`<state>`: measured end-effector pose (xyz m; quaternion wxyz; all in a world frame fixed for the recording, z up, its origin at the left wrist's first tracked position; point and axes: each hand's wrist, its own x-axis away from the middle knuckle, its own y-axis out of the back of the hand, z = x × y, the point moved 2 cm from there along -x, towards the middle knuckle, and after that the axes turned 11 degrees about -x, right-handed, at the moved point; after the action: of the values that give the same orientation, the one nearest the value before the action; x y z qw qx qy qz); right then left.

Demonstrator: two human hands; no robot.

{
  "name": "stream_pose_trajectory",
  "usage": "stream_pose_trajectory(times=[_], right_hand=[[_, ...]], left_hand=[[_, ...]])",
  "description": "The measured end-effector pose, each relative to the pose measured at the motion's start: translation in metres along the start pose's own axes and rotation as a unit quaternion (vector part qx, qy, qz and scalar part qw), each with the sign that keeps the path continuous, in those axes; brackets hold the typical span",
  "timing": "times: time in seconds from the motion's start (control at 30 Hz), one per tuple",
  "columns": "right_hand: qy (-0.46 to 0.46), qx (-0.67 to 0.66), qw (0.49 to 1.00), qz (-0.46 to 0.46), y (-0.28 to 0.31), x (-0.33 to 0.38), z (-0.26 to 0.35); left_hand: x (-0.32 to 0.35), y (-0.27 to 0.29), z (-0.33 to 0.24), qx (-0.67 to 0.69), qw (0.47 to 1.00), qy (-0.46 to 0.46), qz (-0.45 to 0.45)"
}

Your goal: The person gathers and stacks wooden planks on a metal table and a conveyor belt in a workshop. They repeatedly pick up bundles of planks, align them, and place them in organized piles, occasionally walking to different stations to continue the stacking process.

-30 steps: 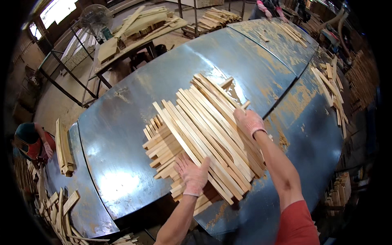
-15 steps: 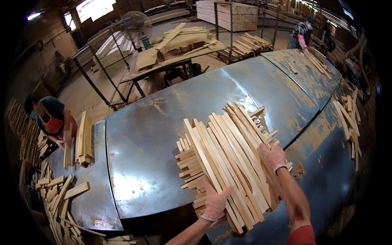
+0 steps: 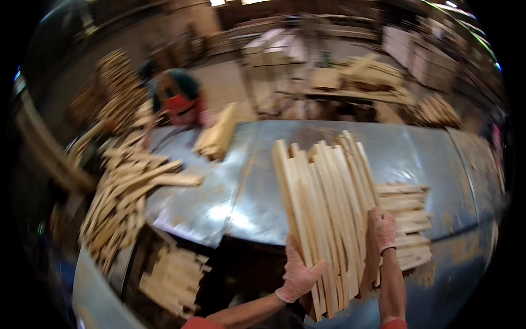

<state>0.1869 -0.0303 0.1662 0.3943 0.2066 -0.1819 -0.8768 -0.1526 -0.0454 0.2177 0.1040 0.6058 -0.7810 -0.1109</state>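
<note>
A bundle of long pale wooden slats (image 3: 323, 192) is held on edge above the grey metal table (image 3: 235, 203). My left hand (image 3: 298, 274), in a pale glove, grips the bundle's near left side. My right hand (image 3: 383, 230), also gloved, presses flat against its right side. To the right of the bundle, a stack of shorter slats (image 3: 408, 219) lies crosswise on the table, partly hidden behind my right hand. The picture is blurred by motion.
Another person (image 3: 175, 98) bends over the table's far left end beside a small wood stack (image 3: 216, 137). A loose heap of slats (image 3: 126, 192) covers the left end, with a stack (image 3: 172, 279) below it. More wood piles lie on benches behind.
Both hands have gathered the long slats off the pile and raised them as one bundle. The view has swung left, and the shorter slats stay on the table.
</note>
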Motion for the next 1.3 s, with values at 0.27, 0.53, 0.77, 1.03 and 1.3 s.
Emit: stream_pose_trajectory(times=[0.27, 0.53, 0.77, 1.03, 1.3], right_hand=[[0.033, -0.168, 0.965, 0.201, -0.159, 0.068, 0.168], [0.189, -0.158, 0.901, 0.358, -0.283, 0.379, 0.389], [0.282, -0.165, 0.796, 0.509, -0.319, 0.691, 0.541], [0.267, -0.110, 0.608, 0.740, -0.314, 0.999, 0.654], [0.451, -0.030, 0.423, 0.785, -0.307, 1.247, 0.708]], left_hand=[[0.146, 0.175, 0.003, -0.065, 0.955, -0.036, -0.286], [0.423, 0.351, 0.073, -0.078, 0.858, -0.008, -0.508], [0.674, 0.453, 0.088, -0.049, 0.774, -0.002, -0.631], [0.898, 0.492, 0.079, -0.020, 0.603, -0.015, -0.798], [1.120, 0.544, 0.109, 0.014, 0.523, 0.012, -0.852]])
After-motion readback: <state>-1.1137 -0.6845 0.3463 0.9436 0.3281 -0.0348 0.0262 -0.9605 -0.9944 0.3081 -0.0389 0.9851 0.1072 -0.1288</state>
